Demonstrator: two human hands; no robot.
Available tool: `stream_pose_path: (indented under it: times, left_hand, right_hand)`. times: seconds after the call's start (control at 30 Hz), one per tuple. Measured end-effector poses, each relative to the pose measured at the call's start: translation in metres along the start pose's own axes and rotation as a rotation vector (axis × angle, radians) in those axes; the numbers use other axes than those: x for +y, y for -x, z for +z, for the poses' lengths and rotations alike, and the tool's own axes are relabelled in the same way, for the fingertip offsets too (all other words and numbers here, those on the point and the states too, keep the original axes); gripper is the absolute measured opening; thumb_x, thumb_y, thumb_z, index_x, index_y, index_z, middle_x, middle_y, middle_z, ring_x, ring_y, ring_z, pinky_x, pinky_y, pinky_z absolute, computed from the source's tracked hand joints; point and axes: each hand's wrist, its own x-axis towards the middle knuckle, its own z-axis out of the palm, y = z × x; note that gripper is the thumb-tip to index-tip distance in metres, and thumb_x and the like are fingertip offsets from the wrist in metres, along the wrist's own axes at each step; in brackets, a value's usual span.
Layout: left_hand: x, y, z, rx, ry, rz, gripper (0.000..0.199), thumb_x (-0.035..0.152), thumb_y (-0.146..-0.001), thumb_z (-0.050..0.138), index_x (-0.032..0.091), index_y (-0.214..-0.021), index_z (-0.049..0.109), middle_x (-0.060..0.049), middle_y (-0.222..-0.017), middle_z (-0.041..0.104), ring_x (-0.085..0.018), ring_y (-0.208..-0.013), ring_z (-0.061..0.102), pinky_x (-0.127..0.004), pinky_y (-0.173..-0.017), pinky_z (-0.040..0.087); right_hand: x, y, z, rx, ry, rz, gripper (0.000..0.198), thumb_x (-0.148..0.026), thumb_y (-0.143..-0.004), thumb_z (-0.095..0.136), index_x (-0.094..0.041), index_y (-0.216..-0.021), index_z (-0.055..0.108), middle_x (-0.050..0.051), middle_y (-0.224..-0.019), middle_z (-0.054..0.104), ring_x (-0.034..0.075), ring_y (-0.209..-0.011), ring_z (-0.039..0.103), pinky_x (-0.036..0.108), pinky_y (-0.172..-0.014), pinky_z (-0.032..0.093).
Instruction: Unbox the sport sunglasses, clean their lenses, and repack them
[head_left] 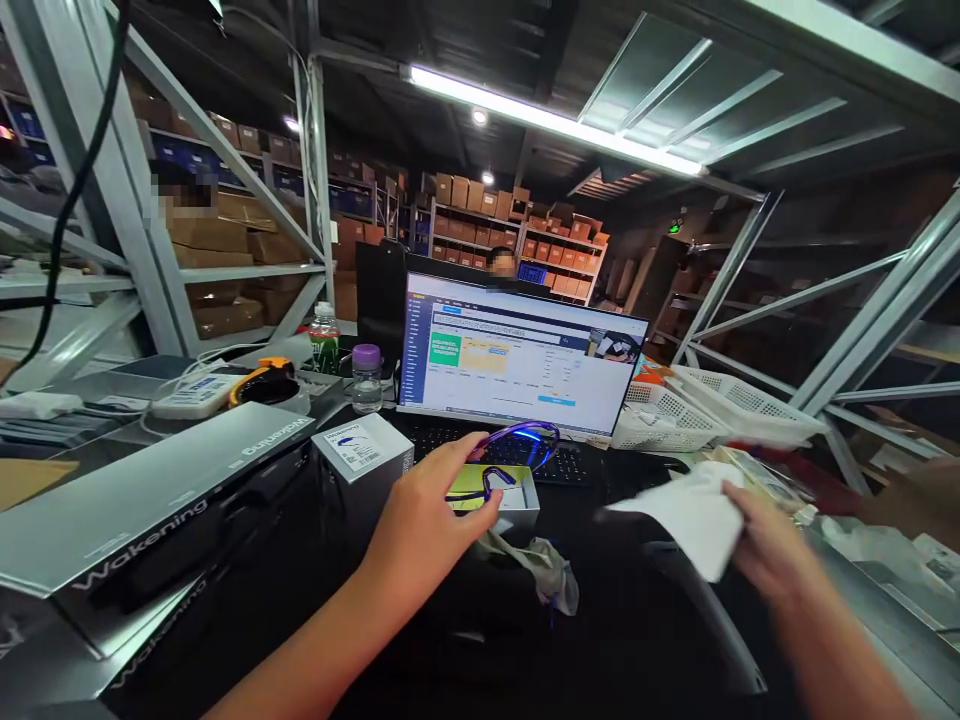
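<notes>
In the middle of the head view, my left hand [427, 510] is closed on a pair of glasses with a shiny purple-blue frame [536, 432], held in front of the monitor. Just beneath them lies an open white box [528, 502] with a yellow-green inside. My right hand [776, 540], blurred by motion, grips a thin white sheet [694, 510] at its right edge. Whether that sheet is paper or cloth I cannot tell. A crumpled grey cloth pouch [551, 572] rests on the black desk between my hands.
Long grey "Wakening" boxes [150, 490] fill the left, with a smaller labelled box [364, 447] beside them. A purple-capped jar [367, 380] and a green bottle [324, 340] stand behind. The monitor [517, 355] and keyboard [442, 437] are ahead. White baskets [667, 420] sit right.
</notes>
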Motion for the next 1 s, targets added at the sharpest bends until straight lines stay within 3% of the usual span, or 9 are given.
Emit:
stream_pose_path:
  times: [0.1, 0.2, 0.33, 0.5, 0.6, 0.7, 0.77, 0.83, 1.0]
  left_hand:
    - [-0.002, 0.0, 0.0, 0.042, 0.025, -0.062, 0.05, 0.025, -0.08, 0.072, 0.022, -0.129, 0.063, -0.005, -0.117, 0.075, -0.022, -0.105, 0.073, -0.034, -0.092, 0.06]
    - [-0.008, 0.0, 0.004, 0.088, -0.004, -0.071, 0.049, 0.027, -0.081, 0.071, 0.021, -0.13, 0.061, -0.006, -0.118, 0.074, -0.024, -0.106, 0.072, -0.036, -0.094, 0.06]
    - [-0.016, 0.001, 0.012, 0.163, -0.144, 0.017, 0.048, 0.03, -0.086, 0.069, 0.018, -0.132, 0.059, -0.01, -0.121, 0.073, -0.027, -0.109, 0.072, -0.04, -0.095, 0.059]
    - [-0.016, 0.002, 0.014, 0.283, -0.282, 0.14, 0.047, 0.036, -0.09, 0.067, 0.016, -0.132, 0.058, -0.012, -0.12, 0.074, -0.025, -0.105, 0.074, -0.034, -0.087, 0.061]
    - [-0.012, 0.004, 0.017, 0.286, -0.336, 0.174, 0.046, 0.03, -0.087, 0.069, 0.017, -0.13, 0.056, -0.013, -0.128, 0.071, -0.025, -0.11, 0.073, -0.03, -0.082, 0.062]
    - [-0.008, 0.01, 0.025, 0.197, -0.379, 0.176, 0.031, 0.024, -0.086, 0.066, 0.019, -0.115, 0.057, -0.013, -0.141, 0.063, -0.026, -0.11, 0.072, -0.03, -0.073, 0.062]
    - [-0.006, 0.015, 0.031, 0.132, -0.363, 0.16, 0.027, 0.018, -0.084, 0.062, 0.02, -0.11, 0.055, -0.013, -0.145, 0.059, -0.026, -0.108, 0.073, -0.032, -0.074, 0.062]
    - [-0.006, 0.019, 0.035, 0.094, -0.318, 0.148, 0.038, 0.015, -0.08, 0.059, 0.02, -0.118, 0.054, -0.013, -0.145, 0.059, -0.027, -0.11, 0.072, -0.033, -0.079, 0.062]
    - [-0.008, 0.024, 0.041, 0.068, -0.215, 0.181, 0.059, 0.015, -0.087, 0.052, 0.018, -0.145, 0.042, -0.012, -0.132, 0.07, -0.023, -0.101, 0.076, -0.031, -0.081, 0.063]
  right_hand:
    - [0.031, 0.025, 0.073, -0.103, -0.084, 0.098, 0.013, -0.019, -0.077, 0.074, -0.018, -0.089, 0.071, 0.008, -0.086, 0.079, 0.023, -0.07, 0.075, 0.034, -0.065, 0.064]
    - [0.042, 0.065, 0.14, -0.382, -0.399, 0.169, 0.021, -0.028, -0.08, 0.075, -0.021, -0.099, 0.072, 0.007, -0.101, 0.079, 0.025, -0.094, 0.074, 0.038, -0.08, 0.062]
    - [0.043, 0.109, 0.196, -0.678, -0.567, 0.15, 0.024, -0.036, -0.081, 0.076, -0.024, -0.101, 0.076, 0.006, -0.113, 0.076, 0.028, -0.114, 0.067, 0.044, -0.098, 0.054]
    - [0.055, 0.107, 0.207, -0.853, -0.571, 0.062, 0.04, -0.06, -0.08, 0.069, -0.023, -0.09, 0.08, 0.009, -0.098, 0.077, 0.032, -0.101, 0.068, 0.046, -0.09, 0.055]
    - [0.068, 0.092, 0.208, -0.72, -0.458, -0.048, 0.024, -0.039, -0.069, 0.084, -0.023, -0.085, 0.077, 0.005, -0.086, 0.076, 0.025, -0.085, 0.068, 0.038, -0.08, 0.055]
    - [0.079, 0.089, 0.211, -0.549, -0.367, -0.159, 0.03, -0.017, -0.054, 0.09, -0.022, -0.072, 0.066, -0.002, -0.073, 0.07, 0.016, -0.068, 0.06, 0.028, -0.067, 0.051]
    - [0.084, 0.095, 0.212, -0.506, -0.332, -0.191, 0.039, -0.016, -0.051, 0.089, -0.021, -0.062, 0.052, -0.005, -0.062, 0.061, 0.012, -0.058, 0.051, 0.024, -0.057, 0.044]
    - [0.085, 0.102, 0.212, -0.469, -0.269, -0.22, 0.048, -0.018, -0.051, 0.089, -0.022, -0.057, 0.041, -0.007, -0.055, 0.053, 0.01, -0.053, 0.042, 0.021, -0.051, 0.038]
    - [0.081, 0.106, 0.208, -0.372, -0.172, -0.233, 0.053, -0.022, -0.054, 0.087, -0.022, -0.05, 0.035, -0.007, -0.049, 0.045, 0.008, -0.051, 0.036, 0.021, -0.049, 0.032]
